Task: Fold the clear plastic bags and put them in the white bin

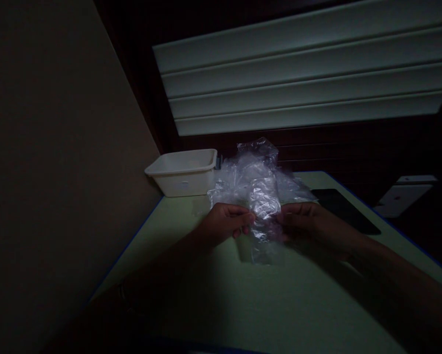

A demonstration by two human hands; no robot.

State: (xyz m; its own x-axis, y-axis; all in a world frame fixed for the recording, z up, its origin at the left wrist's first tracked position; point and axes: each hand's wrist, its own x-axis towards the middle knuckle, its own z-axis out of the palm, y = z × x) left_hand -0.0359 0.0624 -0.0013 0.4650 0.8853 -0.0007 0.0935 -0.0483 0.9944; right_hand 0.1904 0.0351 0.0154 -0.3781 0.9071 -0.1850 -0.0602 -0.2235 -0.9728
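Both my hands meet over a pale green table (280, 305) in dim light. A crumpled clear plastic bag (260, 191) is held up between them. My left hand (224, 223) pinches its left side with closed fingers. My right hand (307, 221) grips its right side, fingers curled. The bag's lower end hangs down to the table between the hands. What is inside the bag, if anything, I cannot make out.
A white plastic tub (184, 172) stands at the table's far left corner, against a beige wall. A dark flat slab (344, 210) lies on the table to the right. Window blinds (305, 73) hang behind. A white object (405, 194) sits beyond the right edge.
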